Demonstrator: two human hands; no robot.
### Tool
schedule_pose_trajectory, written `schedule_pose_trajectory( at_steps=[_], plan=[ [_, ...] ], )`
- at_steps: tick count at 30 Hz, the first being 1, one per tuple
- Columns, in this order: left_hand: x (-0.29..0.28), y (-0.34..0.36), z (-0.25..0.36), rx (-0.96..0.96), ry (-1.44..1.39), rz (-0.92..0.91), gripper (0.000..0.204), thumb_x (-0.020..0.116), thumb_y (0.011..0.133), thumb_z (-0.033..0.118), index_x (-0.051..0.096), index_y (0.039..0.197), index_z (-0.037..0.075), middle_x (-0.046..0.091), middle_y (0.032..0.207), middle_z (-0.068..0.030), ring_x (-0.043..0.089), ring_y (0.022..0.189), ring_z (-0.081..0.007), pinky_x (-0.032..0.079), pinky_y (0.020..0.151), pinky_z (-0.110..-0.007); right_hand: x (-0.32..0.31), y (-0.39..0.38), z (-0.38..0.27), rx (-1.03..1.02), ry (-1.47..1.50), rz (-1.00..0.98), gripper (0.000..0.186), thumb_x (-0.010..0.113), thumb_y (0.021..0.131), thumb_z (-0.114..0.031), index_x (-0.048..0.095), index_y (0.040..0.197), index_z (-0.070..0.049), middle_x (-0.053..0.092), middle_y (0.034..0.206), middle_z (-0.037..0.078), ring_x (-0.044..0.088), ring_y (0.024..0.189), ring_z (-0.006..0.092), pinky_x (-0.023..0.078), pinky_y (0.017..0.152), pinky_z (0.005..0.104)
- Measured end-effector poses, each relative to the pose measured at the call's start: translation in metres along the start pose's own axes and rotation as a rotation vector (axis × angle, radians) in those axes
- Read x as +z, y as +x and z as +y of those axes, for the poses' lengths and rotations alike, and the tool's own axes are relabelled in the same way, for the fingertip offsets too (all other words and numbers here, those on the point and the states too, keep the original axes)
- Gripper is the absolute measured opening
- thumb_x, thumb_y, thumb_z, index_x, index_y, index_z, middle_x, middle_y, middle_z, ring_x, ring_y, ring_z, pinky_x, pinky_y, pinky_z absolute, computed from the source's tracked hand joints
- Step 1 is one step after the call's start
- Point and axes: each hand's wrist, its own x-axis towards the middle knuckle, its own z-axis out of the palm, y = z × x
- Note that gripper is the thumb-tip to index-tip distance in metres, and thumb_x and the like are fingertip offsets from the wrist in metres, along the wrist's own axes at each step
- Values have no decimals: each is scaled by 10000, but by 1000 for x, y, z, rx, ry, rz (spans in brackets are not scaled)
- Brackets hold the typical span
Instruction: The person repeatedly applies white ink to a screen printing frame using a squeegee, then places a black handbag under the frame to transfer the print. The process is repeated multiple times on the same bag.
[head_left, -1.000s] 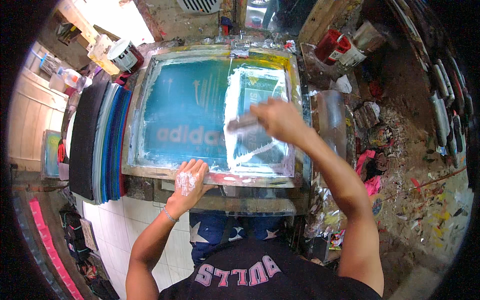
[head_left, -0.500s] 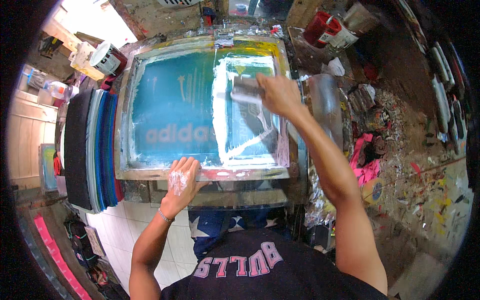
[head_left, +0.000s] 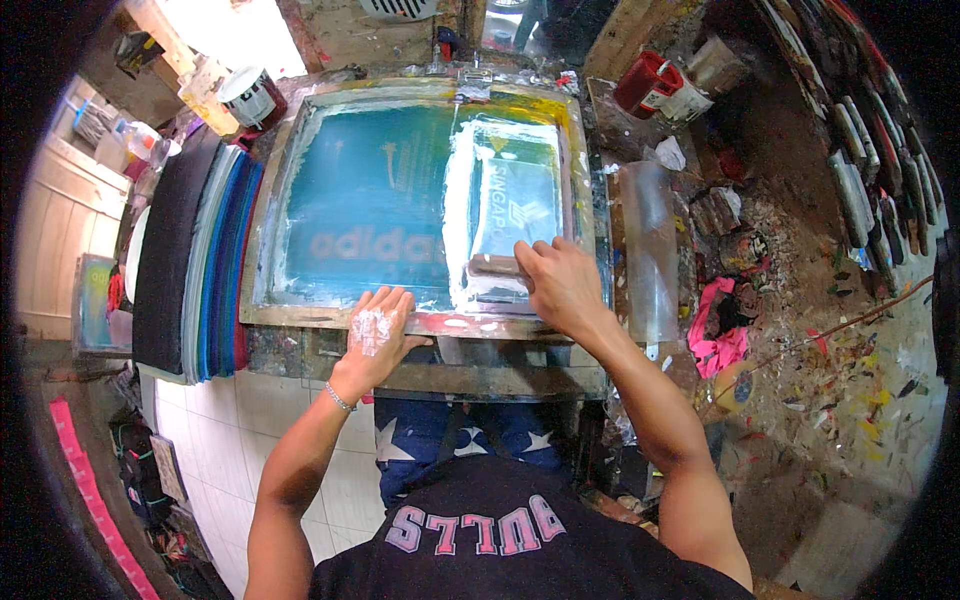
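A wooden-framed printing screen with blue-green mesh lies flat before me. White ink outlines its right-hand panel, where pale lettering shows through. My right hand is closed on a squeegee, which lies across the near part of that panel. My left hand, smeared with white ink on its back, grips the near rail of the frame, fingers on top and thumb along its front edge. The squeegee's grip is partly hidden under my right fingers.
Left of the screen stands a stack of dark and blue fabric-like sheets. Ink tubs stand at the back, one white and dark red, another red. A pink cloth and ink-spattered scraps lie at the right.
My right hand has drawn the squeegee toward me, from the far part of the panel to its near end. My left hand stays on the near rail. The view has shifted slightly.
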Motion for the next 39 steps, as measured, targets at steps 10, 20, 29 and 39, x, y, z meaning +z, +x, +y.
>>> schedule_pose_trajectory(
  at_steps=[10,20,29,39],
  plan=[
    [1,-1,1,-19,-4,-20,524,896,666,251,568,1015,38,576,967,-116,572,946,-322,431,813,-432,4,-4,9,-1,28,81,204,672,788,-51,595,976,-79,672,847,124,647,857,363,530,728,494],
    [-2,4,3,-36,-19,8,520,911,641,206,567,999,50,561,952,-108,555,924,-314,413,816,-428,-8,53,44,-5,75,24,143,659,831,-79,610,964,-97,669,824,191,658,829,434,507,703,547],
    [-2,5,2,-103,-63,-88,501,921,616,156,555,943,59,537,912,-108,542,895,-317,398,792,-426,13,199,121,32,-78,100,195,677,807,-111,606,988,-94,718,892,191,705,910,422,543,715,554],
    [-4,5,6,-73,-39,-40,496,924,636,225,550,916,58,547,916,-102,538,893,-312,393,790,-426,13,23,30,-109,75,-39,218,626,848,-69,643,1063,-98,711,881,181,697,869,395,560,734,526]
  ],
)
